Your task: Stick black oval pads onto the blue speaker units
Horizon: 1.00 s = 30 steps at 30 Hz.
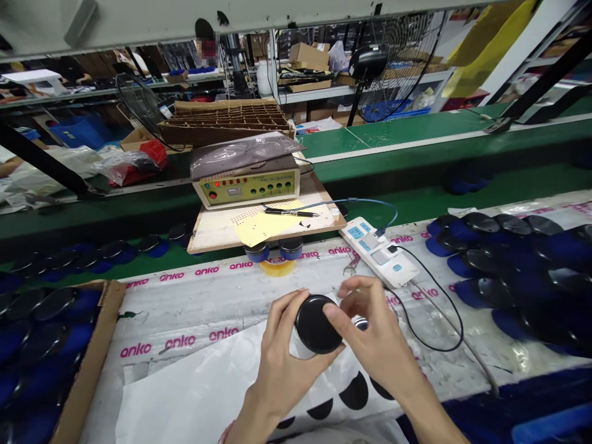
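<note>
My left hand (287, 345) is wrapped round the edge of a round object with a flat black face (314, 330), tilted up towards me. The thumb of my right hand (377, 339) rests on that black face near its right edge; its other fingers are bent and apart from the object. Below both hands lies a white sheet (185, 394) with round black stickers (354, 391) on it, some partly covered by my arms. A small silver-rimmed thing (361, 322) shows behind my right hand, mostly hidden.
A control box (247, 188) stands on a wooden board (213, 231) with a yellow paper and a pen (291, 213). Right of it lies a power strip (379, 253) with cables. Blue, black-topped round units fill a cardboard box (87, 364) at left and cluster (481, 259) at right.
</note>
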Each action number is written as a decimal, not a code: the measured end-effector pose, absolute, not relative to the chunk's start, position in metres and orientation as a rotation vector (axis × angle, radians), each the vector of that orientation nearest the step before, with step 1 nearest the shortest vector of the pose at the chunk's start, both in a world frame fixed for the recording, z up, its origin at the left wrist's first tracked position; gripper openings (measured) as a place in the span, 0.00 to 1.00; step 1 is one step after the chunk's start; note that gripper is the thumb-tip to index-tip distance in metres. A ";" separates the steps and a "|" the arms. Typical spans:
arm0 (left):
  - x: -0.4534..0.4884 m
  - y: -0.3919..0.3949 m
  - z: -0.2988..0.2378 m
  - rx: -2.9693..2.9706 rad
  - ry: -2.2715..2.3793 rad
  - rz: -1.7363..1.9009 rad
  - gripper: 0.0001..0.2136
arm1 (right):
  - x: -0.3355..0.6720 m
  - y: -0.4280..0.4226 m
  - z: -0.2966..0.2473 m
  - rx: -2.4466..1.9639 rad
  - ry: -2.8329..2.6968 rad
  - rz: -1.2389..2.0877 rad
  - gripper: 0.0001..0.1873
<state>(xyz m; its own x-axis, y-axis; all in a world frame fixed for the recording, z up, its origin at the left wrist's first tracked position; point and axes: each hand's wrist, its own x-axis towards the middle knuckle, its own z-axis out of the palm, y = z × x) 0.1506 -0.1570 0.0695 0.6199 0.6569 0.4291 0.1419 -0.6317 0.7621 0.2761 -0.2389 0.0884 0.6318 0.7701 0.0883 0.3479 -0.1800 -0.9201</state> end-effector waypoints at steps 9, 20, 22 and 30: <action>0.118 -0.150 0.030 2.079 1.114 0.387 0.31 | 0.292 -0.215 0.036 -1.862 -0.763 0.747 0.22; 0.075 -0.186 -0.039 2.282 1.648 0.048 0.39 | 0.331 -0.187 -0.025 -2.230 -0.807 0.397 0.21; 0.066 -0.181 -0.034 2.181 1.614 0.170 0.35 | 0.336 -0.187 -0.032 -2.291 -0.794 0.343 0.20; -0.013 -0.132 0.023 1.360 1.585 0.416 0.32 | 0.349 -0.201 -0.048 -2.247 -0.858 0.194 0.32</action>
